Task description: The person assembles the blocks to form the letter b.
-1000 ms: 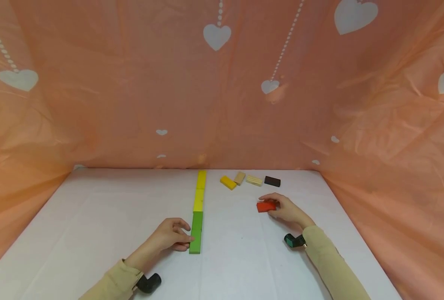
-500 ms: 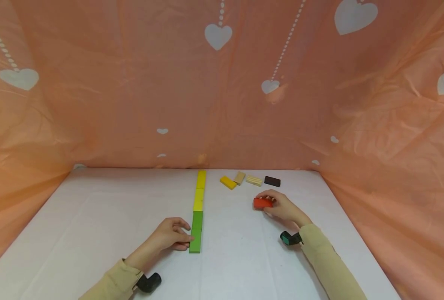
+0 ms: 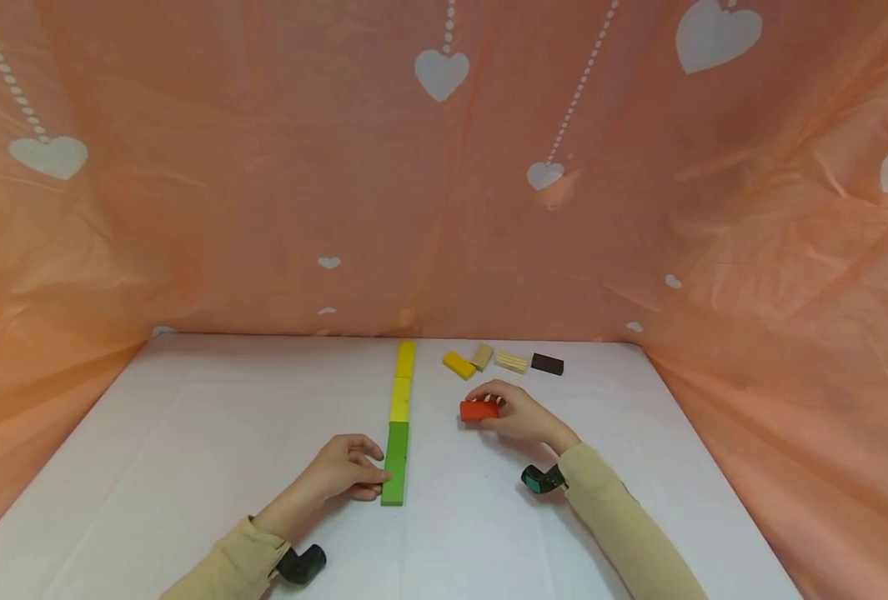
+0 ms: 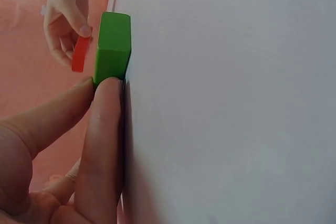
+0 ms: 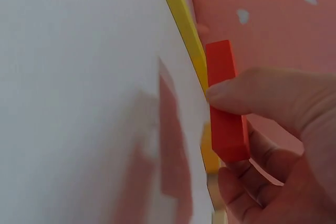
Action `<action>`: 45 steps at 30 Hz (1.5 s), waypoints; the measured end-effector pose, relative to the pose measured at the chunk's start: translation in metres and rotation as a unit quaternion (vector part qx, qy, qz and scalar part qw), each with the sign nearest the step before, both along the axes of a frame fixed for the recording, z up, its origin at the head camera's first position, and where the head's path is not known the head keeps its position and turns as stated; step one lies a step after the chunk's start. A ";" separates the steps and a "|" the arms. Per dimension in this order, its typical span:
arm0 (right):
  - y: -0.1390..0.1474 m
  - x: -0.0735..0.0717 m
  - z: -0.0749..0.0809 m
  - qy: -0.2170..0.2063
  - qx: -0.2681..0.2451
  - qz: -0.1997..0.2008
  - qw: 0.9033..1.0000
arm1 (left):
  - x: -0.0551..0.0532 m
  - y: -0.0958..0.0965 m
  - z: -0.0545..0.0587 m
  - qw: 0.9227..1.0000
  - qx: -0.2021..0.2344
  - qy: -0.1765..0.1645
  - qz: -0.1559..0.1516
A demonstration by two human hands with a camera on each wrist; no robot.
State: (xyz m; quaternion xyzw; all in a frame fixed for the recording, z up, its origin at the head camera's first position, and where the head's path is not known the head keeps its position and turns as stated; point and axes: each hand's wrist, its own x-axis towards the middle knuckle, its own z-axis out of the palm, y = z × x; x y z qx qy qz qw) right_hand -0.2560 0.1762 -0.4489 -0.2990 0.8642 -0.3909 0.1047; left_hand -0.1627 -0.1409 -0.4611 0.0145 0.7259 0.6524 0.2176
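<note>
Head-view only: dark block | right hand pinches red block | left hand loosely touches green block

right hand pinching a red block up off the white table, blurry shadow off beside it, green-and-yellow row out ahead of the hand, pink backdrop beyond

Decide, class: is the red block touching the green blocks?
Apart: the head view shows white tabletop between the red block and the green blocks.
</note>
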 end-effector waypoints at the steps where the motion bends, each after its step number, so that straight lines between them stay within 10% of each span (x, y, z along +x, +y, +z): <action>1: -0.004 0.000 -0.001 -0.002 0.000 0.005 1.000 | 0.000 0.000 0.000 1.000 -0.001 0.000 0.000; 45: -0.077 0.008 -0.022 -0.077 0.001 0.008 0.997 | 0.001 -0.001 -0.002 1.000 -0.005 -0.011 0.010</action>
